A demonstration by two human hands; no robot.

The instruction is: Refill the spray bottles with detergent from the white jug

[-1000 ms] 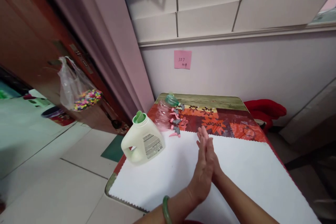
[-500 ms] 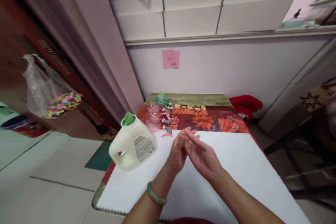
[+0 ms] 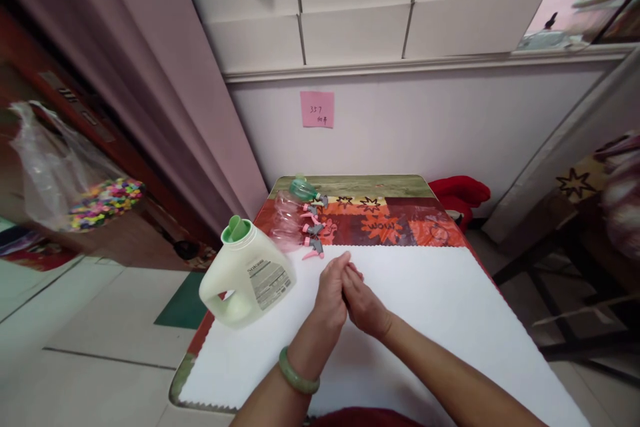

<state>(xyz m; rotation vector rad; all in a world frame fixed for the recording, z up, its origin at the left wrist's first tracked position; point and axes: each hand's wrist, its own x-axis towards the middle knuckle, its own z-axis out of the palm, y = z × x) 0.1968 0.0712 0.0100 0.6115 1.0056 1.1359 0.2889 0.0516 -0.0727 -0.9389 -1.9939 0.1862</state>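
My left hand (image 3: 330, 290), with a green bangle (image 3: 298, 373) at its wrist, is pressed against my right hand (image 3: 365, 303). Both are closed round each other over a white mat (image 3: 440, 320); their palms are hidden, and no object shows between them. To their left stands a large whitish jug (image 3: 235, 287) with a green cap (image 3: 237, 229) and a printed label. Beyond the hands, several clear spray bottles (image 3: 285, 220) with pink-and-grey trigger heads (image 3: 314, 247) lie on their sides. A green spray bottle (image 3: 301, 189) lies behind them.
The mat covers the near part of a table with a red patterned top (image 3: 385, 227). A pink note (image 3: 317, 109) is on the wall behind. At left hangs a plastic bag (image 3: 50, 167) of colourful small pieces. A red item (image 3: 457, 193) sits past the table's far right corner.
My hands have gone from palms together with fingers stretched out to clasped, and sit slightly lower. The right hand has turned and curled round the left. The view has shifted slightly right.
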